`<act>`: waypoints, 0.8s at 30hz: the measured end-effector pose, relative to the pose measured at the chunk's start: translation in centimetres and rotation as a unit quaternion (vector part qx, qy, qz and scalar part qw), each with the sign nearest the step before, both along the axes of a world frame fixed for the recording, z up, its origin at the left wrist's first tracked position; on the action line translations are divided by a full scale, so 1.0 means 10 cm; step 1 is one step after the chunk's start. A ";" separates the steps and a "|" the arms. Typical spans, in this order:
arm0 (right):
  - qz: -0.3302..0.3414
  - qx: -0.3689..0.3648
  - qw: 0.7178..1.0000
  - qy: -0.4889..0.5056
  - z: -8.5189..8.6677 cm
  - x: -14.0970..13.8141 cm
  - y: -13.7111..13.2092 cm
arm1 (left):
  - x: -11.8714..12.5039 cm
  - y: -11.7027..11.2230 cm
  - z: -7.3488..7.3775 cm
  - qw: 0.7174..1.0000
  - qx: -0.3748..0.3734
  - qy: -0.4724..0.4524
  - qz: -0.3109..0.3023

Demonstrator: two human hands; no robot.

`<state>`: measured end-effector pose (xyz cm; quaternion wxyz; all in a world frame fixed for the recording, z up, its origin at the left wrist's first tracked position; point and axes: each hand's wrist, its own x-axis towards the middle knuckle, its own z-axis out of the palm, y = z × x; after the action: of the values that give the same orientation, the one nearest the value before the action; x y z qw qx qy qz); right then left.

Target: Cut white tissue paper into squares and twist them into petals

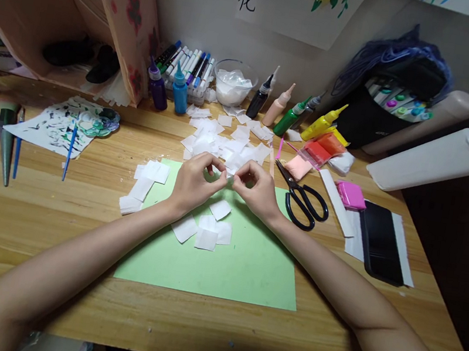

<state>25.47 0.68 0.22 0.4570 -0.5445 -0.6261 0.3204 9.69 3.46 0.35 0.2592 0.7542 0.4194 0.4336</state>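
My left hand (196, 182) and my right hand (257, 190) meet above the far edge of a light green paper sheet (242, 266). Both are closed in a pinch on one small white paper piece (229, 176) held between their fingertips. Just below them, several white paper squares (206, 231) lie on the green sheet. A larger heap of white squares (226, 144) lies on the wooden desk just beyond my hands, and a few more white squares (144, 184) sit left of the sheet.
Black-handled scissors (302, 197) lie right of my right hand. A black phone (381, 241) and pink block (351, 194) sit further right. Paint bottles (288, 116), markers (189, 67) and a glass bowl (233, 83) line the wall. A paint-stained palette sheet (62, 124) and brushes lie left.
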 end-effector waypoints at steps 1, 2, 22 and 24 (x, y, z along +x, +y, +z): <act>-0.002 0.000 1.000 0.000 0.00 0.00 0.00 | 0.00 0.00 0.00 1.000 0.000 0.000 0.002; -0.004 0.002 1.000 0.000 -0.01 0.00 0.00 | 0.00 0.00 0.01 1.000 0.001 0.000 0.003; 0.024 0.025 0.999 -0.031 0.00 0.00 -0.02 | 0.00 0.00 -0.02 0.999 0.003 0.035 -0.029; 0.037 0.012 0.999 -0.033 0.00 0.00 -0.03 | -0.01 0.00 -0.03 0.999 0.010 0.032 -0.036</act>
<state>25.42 0.40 0.22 0.4302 -0.5260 -0.6642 0.3116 9.63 3.46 0.09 0.2537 0.7849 0.3958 0.4037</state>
